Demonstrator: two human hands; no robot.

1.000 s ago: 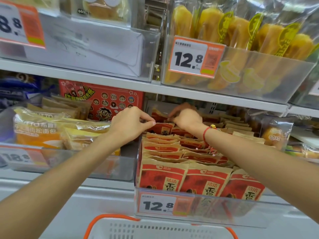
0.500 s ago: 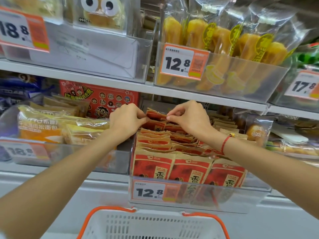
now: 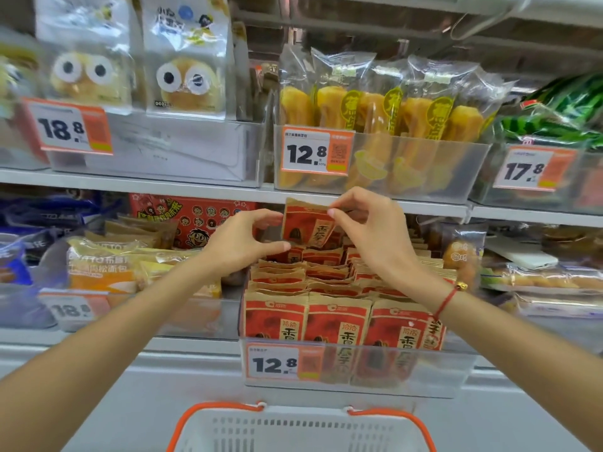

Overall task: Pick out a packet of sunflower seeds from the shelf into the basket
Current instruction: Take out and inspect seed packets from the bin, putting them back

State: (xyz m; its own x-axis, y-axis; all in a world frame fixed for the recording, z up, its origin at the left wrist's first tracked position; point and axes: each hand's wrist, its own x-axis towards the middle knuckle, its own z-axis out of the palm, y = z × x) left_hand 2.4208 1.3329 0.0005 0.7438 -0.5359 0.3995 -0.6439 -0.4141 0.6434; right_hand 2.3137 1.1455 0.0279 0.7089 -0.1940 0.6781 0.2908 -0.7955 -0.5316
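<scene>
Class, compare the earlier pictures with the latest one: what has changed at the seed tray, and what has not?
The right hand has lifted one red seed packet up out of the tray, pinching its top. The left hand has let go and hovers open beside it. The other packets and the basket below stay put.

Two bare forearms in shot, no sleeves anywhere up to the frame edges. Left hand (image 3: pixel 243 244) plain, no ring or band showing. Right hand (image 3: pixel 375 236) equally unadorned, but round its wrist a thin red cord bracelet (image 3: pixel 446 300), carrying what looks like a small gold bead.
</scene>
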